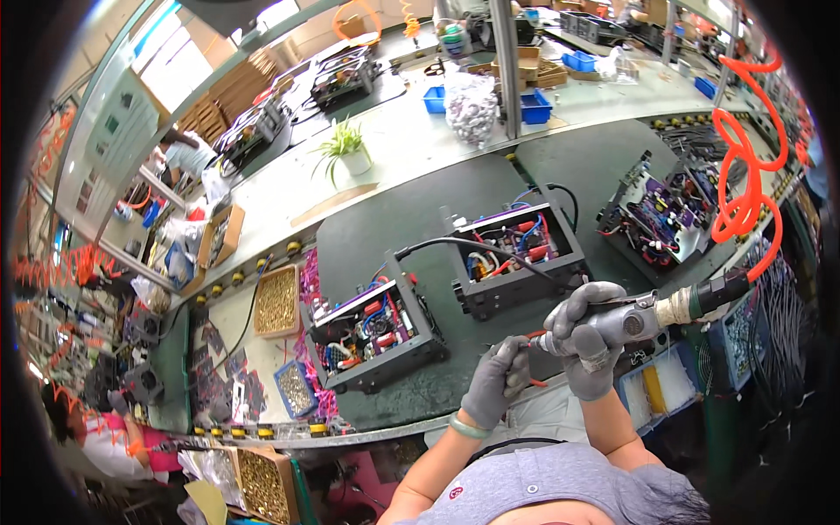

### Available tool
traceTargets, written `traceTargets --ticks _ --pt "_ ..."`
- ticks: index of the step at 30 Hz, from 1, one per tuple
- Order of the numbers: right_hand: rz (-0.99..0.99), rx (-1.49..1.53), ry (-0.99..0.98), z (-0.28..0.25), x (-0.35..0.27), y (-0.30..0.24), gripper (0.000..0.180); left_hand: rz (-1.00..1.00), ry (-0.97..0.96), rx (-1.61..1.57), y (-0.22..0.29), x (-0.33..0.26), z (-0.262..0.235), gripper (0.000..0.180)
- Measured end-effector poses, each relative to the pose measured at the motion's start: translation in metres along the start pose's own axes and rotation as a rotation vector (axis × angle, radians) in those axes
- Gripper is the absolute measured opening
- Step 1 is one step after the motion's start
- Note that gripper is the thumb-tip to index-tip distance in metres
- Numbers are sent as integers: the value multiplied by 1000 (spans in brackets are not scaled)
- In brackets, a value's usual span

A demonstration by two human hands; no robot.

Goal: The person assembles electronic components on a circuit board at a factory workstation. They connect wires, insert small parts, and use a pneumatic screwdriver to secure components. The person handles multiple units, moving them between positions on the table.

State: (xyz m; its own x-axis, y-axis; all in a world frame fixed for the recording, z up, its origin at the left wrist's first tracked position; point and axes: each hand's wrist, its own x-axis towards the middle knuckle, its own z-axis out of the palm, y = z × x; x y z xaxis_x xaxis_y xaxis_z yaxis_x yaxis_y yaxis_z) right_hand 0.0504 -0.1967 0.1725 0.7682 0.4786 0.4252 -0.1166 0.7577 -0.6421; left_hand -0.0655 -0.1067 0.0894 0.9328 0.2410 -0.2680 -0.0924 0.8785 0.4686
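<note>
My right hand (588, 337), in a grey glove, grips a grey pneumatic screwdriver (652, 317) whose orange coiled air hose (744, 188) rises to the upper right. My left hand (499, 378), also gloved, pinches at the tool's tip, close to a thin red wire (535, 381). Both hands hover over the near edge of the dark green mat (411, 223). Just left of them sits an open black chassis (372, 328) with red and blue wiring. A second chassis (516, 254) lies behind, and a third (656, 210) stands farther right.
Boxes of brass screws (278, 302) and a small blue bin (296, 389) stand left of the mat. A potted plant (348, 153), a bag of parts (472, 105) and blue bins (535, 107) sit on the far conveyor. Another person (105, 437) works at lower left.
</note>
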Motion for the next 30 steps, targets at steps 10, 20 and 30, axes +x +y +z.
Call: traceTargets --ticks 10,20,30 --pt "-22 183 249 4 5 3 49 345 183 354 -4 3 24 31" --pt "-184 47 153 3 18 -39 51 1078 65 2318 83 61 82 36" --pt "-91 -25 248 -9 14 -48 45 1097 -329 2647 138 187 87 19"
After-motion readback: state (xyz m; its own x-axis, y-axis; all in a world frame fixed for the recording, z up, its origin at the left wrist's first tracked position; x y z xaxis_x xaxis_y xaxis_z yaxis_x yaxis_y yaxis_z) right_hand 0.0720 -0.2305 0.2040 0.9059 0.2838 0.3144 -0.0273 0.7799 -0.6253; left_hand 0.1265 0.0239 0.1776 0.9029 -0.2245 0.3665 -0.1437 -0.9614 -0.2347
